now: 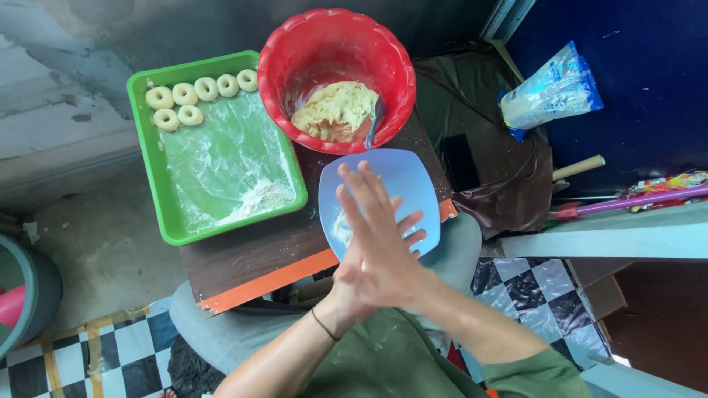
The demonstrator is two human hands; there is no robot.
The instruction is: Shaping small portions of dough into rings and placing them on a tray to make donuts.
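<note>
My right hand (pixel 376 243) lies flat on top of my left hand (pixel 346 287), palms pressed together and fingers spread, just over a pale blue plate (pixel 402 180) dusted with flour. Whatever lies between the palms is hidden. Beyond the plate stands a red bowl (pixel 332 29) holding soft yellow dough (pixel 335 110) and a blue spoon (pixel 375 121). To its left is a green tray (pixel 144 147) with several dough rings (pixel 195 96) along its far edge and a flour pile (pixel 265 195).
Bowl, tray and plate rest on a small dark board with an orange edge (pixel 251 258) across my lap. A clear bag of flour (pixel 549 92), a wooden handle (pixel 579 168) and a purple stick (pixel 641 199) lie at the right. A grey bucket (pixel 29 287) stands at the left.
</note>
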